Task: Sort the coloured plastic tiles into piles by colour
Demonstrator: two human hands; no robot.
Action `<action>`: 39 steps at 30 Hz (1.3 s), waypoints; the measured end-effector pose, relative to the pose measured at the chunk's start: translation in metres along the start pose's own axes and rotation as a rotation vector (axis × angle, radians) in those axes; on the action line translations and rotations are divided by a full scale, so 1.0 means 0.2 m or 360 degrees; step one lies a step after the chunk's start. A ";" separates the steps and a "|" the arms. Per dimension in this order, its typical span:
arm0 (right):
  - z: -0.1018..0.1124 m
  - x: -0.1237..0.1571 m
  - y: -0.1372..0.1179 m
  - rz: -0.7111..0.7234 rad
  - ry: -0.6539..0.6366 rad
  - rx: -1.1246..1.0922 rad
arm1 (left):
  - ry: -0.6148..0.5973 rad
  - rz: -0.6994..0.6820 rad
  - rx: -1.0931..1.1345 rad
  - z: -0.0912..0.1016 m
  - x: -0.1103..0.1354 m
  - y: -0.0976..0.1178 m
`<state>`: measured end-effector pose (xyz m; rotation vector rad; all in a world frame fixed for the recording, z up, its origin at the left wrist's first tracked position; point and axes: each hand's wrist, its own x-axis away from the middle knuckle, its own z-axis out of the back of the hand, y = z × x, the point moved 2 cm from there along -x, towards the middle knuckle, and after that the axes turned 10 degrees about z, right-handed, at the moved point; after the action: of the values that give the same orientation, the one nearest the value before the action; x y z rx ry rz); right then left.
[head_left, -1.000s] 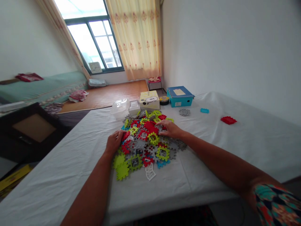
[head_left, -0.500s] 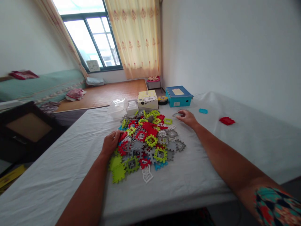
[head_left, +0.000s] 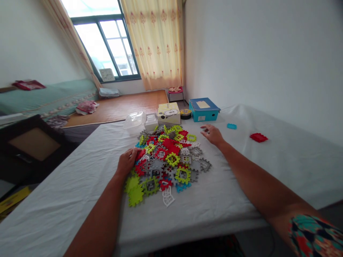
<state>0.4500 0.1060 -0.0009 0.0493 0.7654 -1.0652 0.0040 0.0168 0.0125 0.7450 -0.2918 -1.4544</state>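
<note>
A heap of plastic interlocking tiles (head_left: 171, 159) in red, lime green, grey, white and blue lies on the table. At its left edge rests my left hand (head_left: 127, 160). Its fingers are partly spread and touch a red interlocking tile (head_left: 140, 154); no firm grip shows. My right hand (head_left: 213, 135) hovers beyond the heap's right back corner. Its fingers are apart, and I see nothing between them. A grey notched frame (head_left: 205, 165) lies at the heap's right side.
A blue tile (head_left: 232, 126) and a red tile (head_left: 258, 137) lie apart on the right of the white cloth (head_left: 214, 210). Along the back stand a clear plastic tub (head_left: 134, 120), a cream box (head_left: 168, 113), a round tin (head_left: 185, 114) and a lidded blue box (head_left: 204, 110). A wall borders the right side.
The grey openwork tile at my right fingertips no longer shows; where it went cannot be seen. My right hand's fingers have spread a little. My left hand has stayed in place.
</note>
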 end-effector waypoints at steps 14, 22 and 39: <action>-0.10 0.02 -0.13 0.0156 -0.0253 -0.0071 | 0.0004 -0.0015 -0.0032 0.00 0.00 0.00; 0.00 0.02 0.01 -0.0426 0.0006 -0.0210 | 0.0029 0.0017 -0.0046 0.00 -0.01 -0.02; 0.04 0.04 0.20 -0.0686 0.0344 -0.0271 | 0.0031 0.0007 -0.0016 0.01 0.00 -0.02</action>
<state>0.4880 0.1170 -0.0110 -0.1549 1.0911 -1.4123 -0.0005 0.0174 0.0105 0.7498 -0.2707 -1.4426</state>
